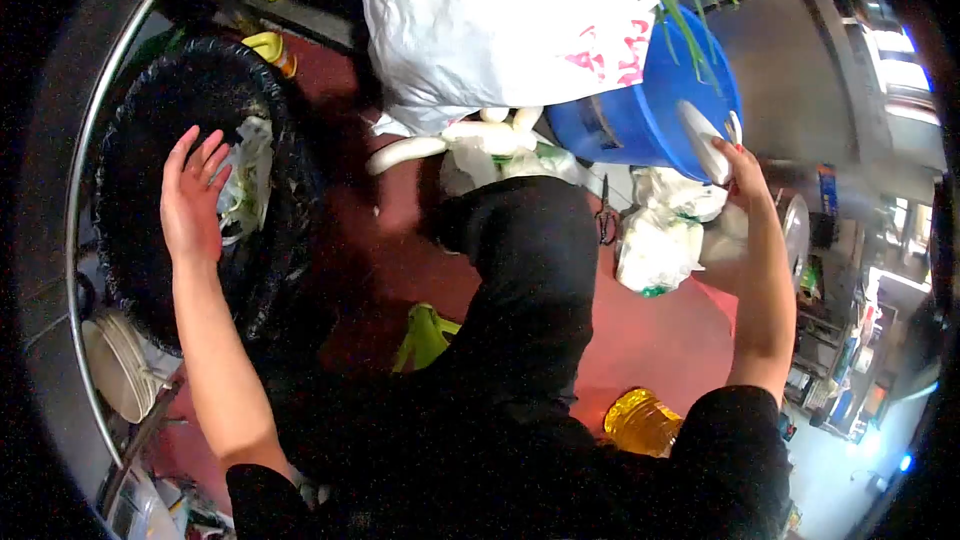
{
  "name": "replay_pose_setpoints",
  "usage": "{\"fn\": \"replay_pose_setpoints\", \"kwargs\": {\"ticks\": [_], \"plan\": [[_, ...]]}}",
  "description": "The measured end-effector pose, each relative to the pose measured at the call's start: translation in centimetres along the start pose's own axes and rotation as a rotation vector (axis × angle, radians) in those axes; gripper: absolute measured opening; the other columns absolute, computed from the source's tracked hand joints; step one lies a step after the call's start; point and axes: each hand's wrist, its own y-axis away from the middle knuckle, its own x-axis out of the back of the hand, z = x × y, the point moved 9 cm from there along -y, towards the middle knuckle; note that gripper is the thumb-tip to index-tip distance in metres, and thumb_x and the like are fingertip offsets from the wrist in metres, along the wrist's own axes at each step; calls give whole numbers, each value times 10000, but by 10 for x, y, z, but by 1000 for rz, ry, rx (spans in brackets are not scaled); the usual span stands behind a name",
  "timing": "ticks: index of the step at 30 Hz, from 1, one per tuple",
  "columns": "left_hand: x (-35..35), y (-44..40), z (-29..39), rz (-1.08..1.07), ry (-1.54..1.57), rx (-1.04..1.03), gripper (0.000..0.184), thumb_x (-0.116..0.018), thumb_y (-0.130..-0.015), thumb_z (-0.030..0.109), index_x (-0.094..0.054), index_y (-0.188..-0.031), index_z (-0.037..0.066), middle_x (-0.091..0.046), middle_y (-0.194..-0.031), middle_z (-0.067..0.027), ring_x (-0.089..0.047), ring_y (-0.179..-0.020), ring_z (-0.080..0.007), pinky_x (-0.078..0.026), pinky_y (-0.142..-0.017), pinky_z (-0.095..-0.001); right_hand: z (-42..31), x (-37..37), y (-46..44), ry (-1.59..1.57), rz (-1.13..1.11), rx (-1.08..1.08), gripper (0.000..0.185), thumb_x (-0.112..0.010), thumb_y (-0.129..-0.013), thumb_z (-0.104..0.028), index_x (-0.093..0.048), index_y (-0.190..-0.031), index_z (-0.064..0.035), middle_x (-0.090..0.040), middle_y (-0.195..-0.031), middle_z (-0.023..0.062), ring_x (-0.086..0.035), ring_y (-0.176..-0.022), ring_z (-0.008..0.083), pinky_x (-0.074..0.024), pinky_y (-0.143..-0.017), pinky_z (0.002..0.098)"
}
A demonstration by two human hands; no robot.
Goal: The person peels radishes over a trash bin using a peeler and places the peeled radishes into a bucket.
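My right hand [744, 172] has its fingers closed on a long white thing [703, 143], too blurred to name, at the near rim of a blue bucket [615, 132]. My left hand [193, 202] holds nothing, its fingers spread and slightly bent above a black-lined bin [140, 130]. Beside the bucket are scissors [607, 226] and white plastic bags [655, 245]; beyond my knee, white radishes [407, 154] lie by a big white sack [480, 20].
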Motion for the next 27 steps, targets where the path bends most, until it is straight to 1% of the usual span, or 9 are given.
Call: {"fn": "replay_pose_setpoints", "kwargs": {"ticks": [6,8,12,14,15,18,20,22,27], "plan": [[6,-12,-14,33,-28,64,556,-416,-994,431,-425,-1400,51,-527,-1353,-185,-484,-1264,-289,-338,-1078,-413,43,-39,-101,371,-287,-229,287,-698,-846,-338,-714,-989,-89,-649,-734,39,-574,-537,121,-414,-415,293],[4,-13,-12,28,-27,59,557,-422,-990,432,-426,-1398,52,-534,-1344,-180,-491,-1252,-281,-345,-1069,-409,54,-46,-130,549,-205,-176,296,-745,-815,-359,-653,-895,-89,-583,-641,58,-514,-421,162,-409,-370,335],[1,-13,-14,4,-4,68,555,-502,-954,446,-462,-1359,68,-575,-1286,-162,-538,-1172,-252,-371,-1034,-402,87,-51,-175,823,-55,-136,269,-617,-889,-291,-672,-838,-32,-568,-611,79,-508,-429,203,-382,-392,415],[-1,-11,-12,4,-14,60,552,-506,-955,450,-467,-1353,69,-579,-1277,-161,-542,-1167,-255,-369,-1036,-404,133,-29,-247,881,-11,356,272,-616,-888,-280,-673,-830,-21,-583,-622,92,-531,-448,212,-371,-400,421],[-2,-8,-11,9,-5,55,552,-506,-955,450,-467,-1353,69,-579,-1277,-161,-542,-1167,-255,-369,-1036,-404,89,-34,-199,973,97,373,287,-633,-880,-273,-652,-754,-16,-586,-605,90,-536,-438,202,-360,-393,394],[4,-6,-4,24,-6,43,537,-513,-955,445,-480,-1340,72,-586,-1264,-159,-547,-1160,-256,-368,-1031,-403,70,42,-160,443,422,267,395,-642,-887,-350,-627,-670,-21,-554,-529,65,-492,-379,172,-363,-382,337],[5,-7,1,-29,21,17,498,-432,-984,414,-483,-1371,105,-561,-1308,-156,-544,-1170,-258,-369,-1045,-393,-4,71,-97,354,623,327,332,-656,-903,-321,-634,-772,-17,-551,-547,32,-504,-431,133,-378,-410,305],[2,-5,5,-45,83,18,490,-438,-982,415,-494,-1358,107,-574,-1289,-148,-552,-1143,-244,-383,-1024,-382,-112,46,-14,360,667,739,339,-647,-928,-312,-632,-737,-31,-552,-619,-15,-485,-550,66,-386,-496,250],[-4,-7,3,-77,153,-2,453,-504,-963,411,-530,-1282,92,-616,-1208,-119,-569,-1099,-219,-396,-967,-364,-290,-108,98,582,472,998,282,-663,-907,-285,-664,-894,-3,-622,-710,43,-542,-676,116,-452,-638,304]]}}
